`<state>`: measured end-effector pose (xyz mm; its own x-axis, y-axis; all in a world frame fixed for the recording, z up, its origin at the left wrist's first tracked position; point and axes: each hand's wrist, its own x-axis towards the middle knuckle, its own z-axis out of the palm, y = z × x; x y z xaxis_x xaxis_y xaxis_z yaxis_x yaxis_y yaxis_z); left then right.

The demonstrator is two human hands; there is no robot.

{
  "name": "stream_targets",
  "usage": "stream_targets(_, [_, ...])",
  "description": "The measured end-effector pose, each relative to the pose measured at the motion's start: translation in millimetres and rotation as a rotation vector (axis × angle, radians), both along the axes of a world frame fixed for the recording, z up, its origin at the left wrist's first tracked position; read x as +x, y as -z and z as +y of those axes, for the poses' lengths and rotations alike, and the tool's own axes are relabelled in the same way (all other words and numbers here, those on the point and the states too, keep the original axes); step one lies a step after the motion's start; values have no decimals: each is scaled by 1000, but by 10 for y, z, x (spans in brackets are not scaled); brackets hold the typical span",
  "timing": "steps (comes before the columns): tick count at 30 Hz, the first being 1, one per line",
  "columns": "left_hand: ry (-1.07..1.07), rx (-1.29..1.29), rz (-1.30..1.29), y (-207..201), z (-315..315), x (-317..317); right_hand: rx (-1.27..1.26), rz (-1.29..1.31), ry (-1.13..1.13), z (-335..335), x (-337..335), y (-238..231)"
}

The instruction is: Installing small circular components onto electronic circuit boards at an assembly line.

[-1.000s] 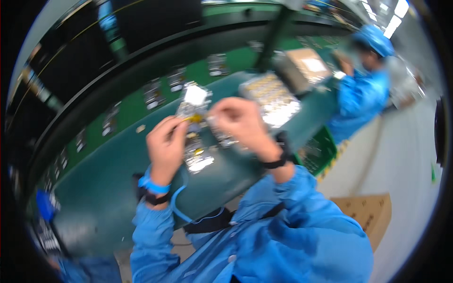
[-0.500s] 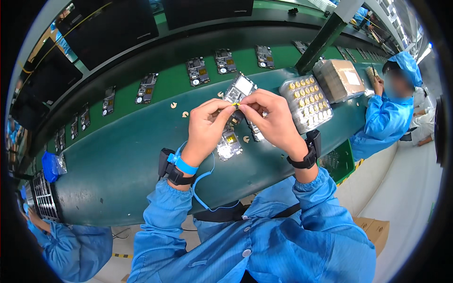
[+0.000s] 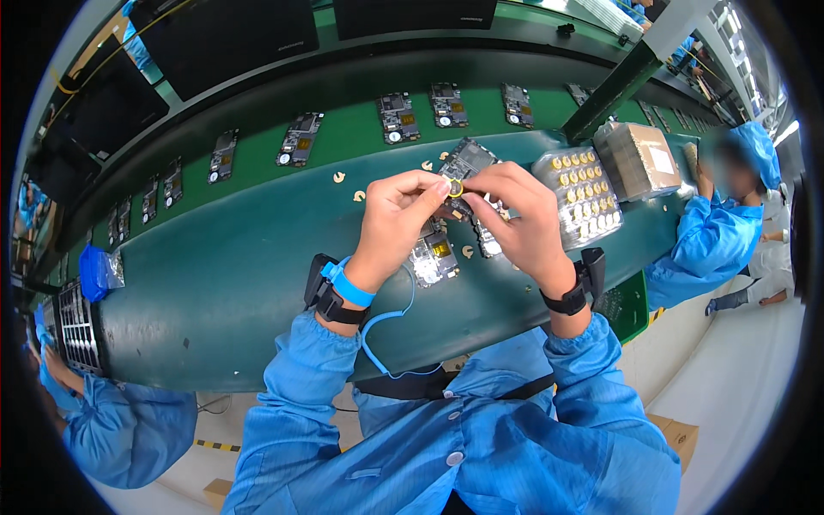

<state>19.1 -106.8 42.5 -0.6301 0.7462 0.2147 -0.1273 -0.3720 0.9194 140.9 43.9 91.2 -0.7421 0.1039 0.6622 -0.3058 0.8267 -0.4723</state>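
My left hand (image 3: pixel 401 215) pinches a small round part with a yellow rim (image 3: pixel 457 188), which looks like a coin cell, between thumb and forefinger. My right hand (image 3: pixel 521 219) is closed too, its thumb and forefinger pressed at the disc's right edge. Just beyond the hands lies a dark circuit board (image 3: pixel 471 157). Under and between my hands is another board (image 3: pixel 436 261) with a gold patch, and a further one (image 3: pixel 489 241) is partly hidden by my right hand. To the right stands a clear plastic tray (image 3: pixel 592 230) with rows of similar yellow-rimmed discs.
Several circuit boards, one of them a board (image 3: pixel 397 118), line the green strip behind the table (image 3: pixel 215 292). Small beige C-shaped scraps (image 3: pixel 359 196) lie about. A cardboard box (image 3: pixel 633 160) stands beyond the tray, near a dark post (image 3: pixel 614 86). Co-workers (image 3: pixel 708 232) sit at both ends.
The disc has turned from nearly edge-on to showing its round yellow-rimmed face. My right fingers have moved to its right edge. The whole view has shifted slightly.
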Motion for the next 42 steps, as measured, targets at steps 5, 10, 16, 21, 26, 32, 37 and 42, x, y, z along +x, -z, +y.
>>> stream_targets(5, [-30,7,54,-1,-24,11,-215,-194,81,-64,-31,2])
stream_targets(10, [-37,-73,266,74,-64,-35,-599,-203,47,-48,-84,133])
stream_targets(16, [116,6,60,25,-137,-103,-634,-290,40,-122,-106,-61])
stream_targets(21, [143,11,5,9,-245,-215,-505,-408,117,-300,-195,-114])
stream_targets(26, [130,16,-22,-23,-340,-274,-439,-393,140,-418,-276,-145])
stream_targets(32, [123,18,-62,-25,-419,-323,-456,-397,145,-524,-358,-157])
stream_targets(37, [123,22,-57,-23,-495,-349,-435,-371,138,-591,-392,-122])
stream_targets(42, [115,24,-53,-42,-552,-354,-406,-373,145,-652,-413,-151])
